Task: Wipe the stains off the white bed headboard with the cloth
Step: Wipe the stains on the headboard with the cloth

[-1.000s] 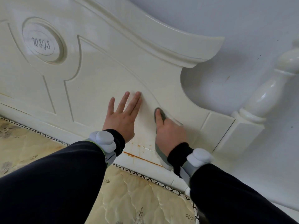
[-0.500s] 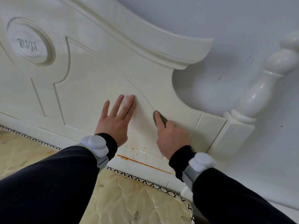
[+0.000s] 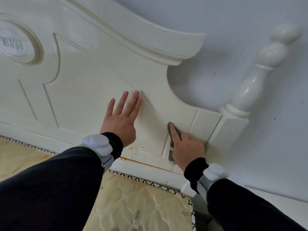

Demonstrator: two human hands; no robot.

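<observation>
The grey cloth [image 3: 171, 144] lies flat against the lower right part of the white headboard [image 3: 93, 77], just left of the small square panel beside the corner post [image 3: 230, 129]. Only a narrow strip of it shows, one end poking out beyond the fingertip and the other along the thumb side of the palm. The right hand [image 3: 186, 147] covers it, palm pressed to the board with one finger stretched out along the cloth; the hand pins the cloth to the wood more than it closes round it, and whether the hidden fingers curl on it cannot be told. To the left and slightly below the cloth, an orange-brown stain line [image 3: 145, 163] runs along the ledge at the foot of the panel, with a few small spots of the same colour just above it. The left hand [image 3: 120, 120] is spread open and flat on the panel farther left, fingers pointing up the board, holding nothing. Both wrists carry a pale rounded band over dark sleeves. At the far left of the headboard sits an oval medallion [image 3: 15, 44] with script lettering. A turned white finial [image 3: 260, 67] rises from the corner post against the grey wall [image 3: 250, 17]. Nearest the camera lies a cream quilted mattress [image 3: 138, 205] with patterned edging.
</observation>
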